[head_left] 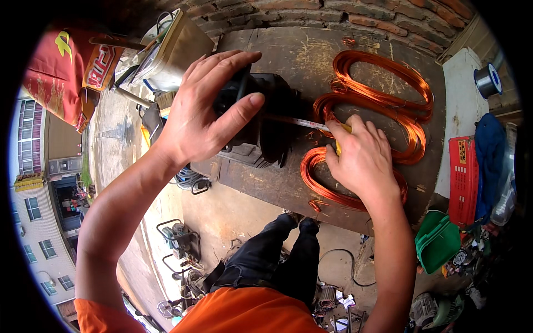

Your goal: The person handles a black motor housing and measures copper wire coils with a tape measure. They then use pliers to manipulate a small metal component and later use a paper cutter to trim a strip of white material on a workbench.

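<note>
A workspace seen from above, with both hands over a dark wooden counter. The left hand is spread at a dark, bulky machine housing, its thumb held well apart from the extended fingers; a dark rim shows in the gap between them, and whether the palm or fingers bear on it cannot be told. The right hand is curled palm down around a yellow tape measure, largely covered by the fingers. From this case the pale tape blade runs leftward across the counter to the shadowed side of the housing, where its end is lost in darkness.

Three looped coils of copper wire lie on the right part of the counter: the upper coil and the middle coil overlap, while the lower coil passes beneath the right hand and wrist. Behind the counter stands a brick wall. Beyond its right edge are a wire spool, a red box, a blue cloth and a green container; at upper left is a red bag.
</note>
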`<state>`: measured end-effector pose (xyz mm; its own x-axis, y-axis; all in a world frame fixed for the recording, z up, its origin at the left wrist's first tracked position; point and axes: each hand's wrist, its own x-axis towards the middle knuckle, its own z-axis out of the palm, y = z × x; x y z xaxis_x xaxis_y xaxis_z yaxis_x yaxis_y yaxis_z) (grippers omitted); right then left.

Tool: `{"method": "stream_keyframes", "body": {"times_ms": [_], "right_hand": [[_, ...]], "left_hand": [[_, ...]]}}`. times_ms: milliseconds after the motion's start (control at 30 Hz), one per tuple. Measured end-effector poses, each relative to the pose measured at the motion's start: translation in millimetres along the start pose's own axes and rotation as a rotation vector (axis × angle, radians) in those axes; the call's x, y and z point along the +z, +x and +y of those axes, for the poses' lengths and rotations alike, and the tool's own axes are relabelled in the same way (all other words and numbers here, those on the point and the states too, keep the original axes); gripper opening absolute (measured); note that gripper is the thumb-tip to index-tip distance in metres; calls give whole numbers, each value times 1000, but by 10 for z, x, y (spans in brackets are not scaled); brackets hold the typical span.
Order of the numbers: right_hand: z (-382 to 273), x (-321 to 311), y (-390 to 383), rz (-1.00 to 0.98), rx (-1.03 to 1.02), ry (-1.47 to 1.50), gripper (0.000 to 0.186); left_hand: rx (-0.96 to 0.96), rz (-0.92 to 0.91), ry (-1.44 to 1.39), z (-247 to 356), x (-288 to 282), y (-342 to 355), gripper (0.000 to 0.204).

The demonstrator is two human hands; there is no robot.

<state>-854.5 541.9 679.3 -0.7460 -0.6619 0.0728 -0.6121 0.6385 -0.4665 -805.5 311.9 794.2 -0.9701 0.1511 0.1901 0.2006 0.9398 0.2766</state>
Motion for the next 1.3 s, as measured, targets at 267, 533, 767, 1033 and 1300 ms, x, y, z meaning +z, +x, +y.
{"method": "stream_keyframes", "body": {"times_ms": [267, 533, 767, 1033, 1300], "right_hand": [[-8, 11, 4, 6, -7, -6, 34], [-6, 10, 0, 5, -1, 0, 34], [-6, -1, 7, -2, 5, 8, 33], [0, -10, 9, -14, 6, 10, 33], [-1, 2, 18, -14, 8, 23, 33]], "left_hand": [[-14, -52, 42, -8, -31, -13, 53], [-11, -51, 44, -8, -29, -8, 53], [0, -35, 41, -14, -16, -13, 52], [-3, -36, 48, 0, -20, -7, 51], [-6, -32, 42, 10, -29, -12, 49]]}}
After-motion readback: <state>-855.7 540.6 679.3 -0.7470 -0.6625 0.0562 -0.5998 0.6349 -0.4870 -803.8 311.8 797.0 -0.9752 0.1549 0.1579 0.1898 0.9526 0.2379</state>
